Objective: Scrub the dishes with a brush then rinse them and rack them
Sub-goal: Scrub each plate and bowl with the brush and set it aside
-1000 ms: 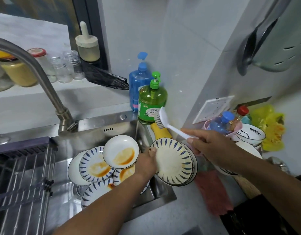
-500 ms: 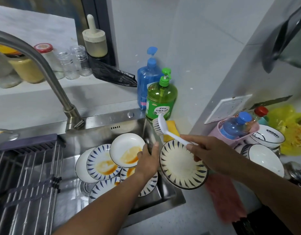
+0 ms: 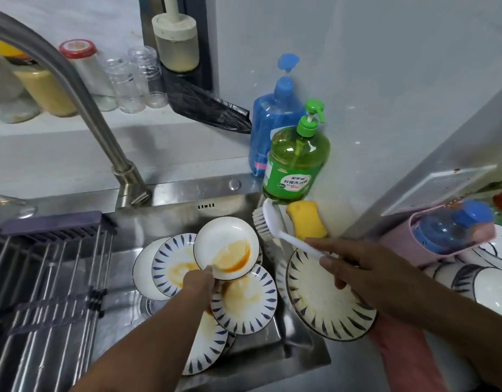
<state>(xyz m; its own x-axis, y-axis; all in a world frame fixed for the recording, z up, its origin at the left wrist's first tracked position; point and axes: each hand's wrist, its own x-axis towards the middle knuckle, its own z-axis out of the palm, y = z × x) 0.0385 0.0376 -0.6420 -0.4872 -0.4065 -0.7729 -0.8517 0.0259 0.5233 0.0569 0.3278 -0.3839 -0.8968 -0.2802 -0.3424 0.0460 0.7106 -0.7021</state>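
Note:
Several dirty plates lie piled in the steel sink [image 3: 170, 222], most of them blue-striped with orange stains. On top of the pile sits a small white plate [image 3: 225, 247] with an orange smear. My left hand [image 3: 200, 282] reaches to its near rim and pinches it, thumb on top. A larger blue-striped plate [image 3: 323, 301] lies on the sink's right edge, partly under my right hand [image 3: 357, 267]. That hand grips the handle of a white dish brush [image 3: 272, 224], whose bristles point left over the sink corner.
A wire drying rack [image 3: 46, 278] spans the sink's left half, below the faucet [image 3: 74, 89]. A green soap bottle [image 3: 297, 165], a blue bottle [image 3: 275, 117] and a yellow sponge [image 3: 306, 222] stand behind the brush. Bowls [image 3: 492, 284] and a pink cloth [image 3: 408, 355] occupy the right counter.
My left hand let go of the large striped plate, which now lies at the sink's right edge, and moved left to the small white plate. The right hand keeps the brush.

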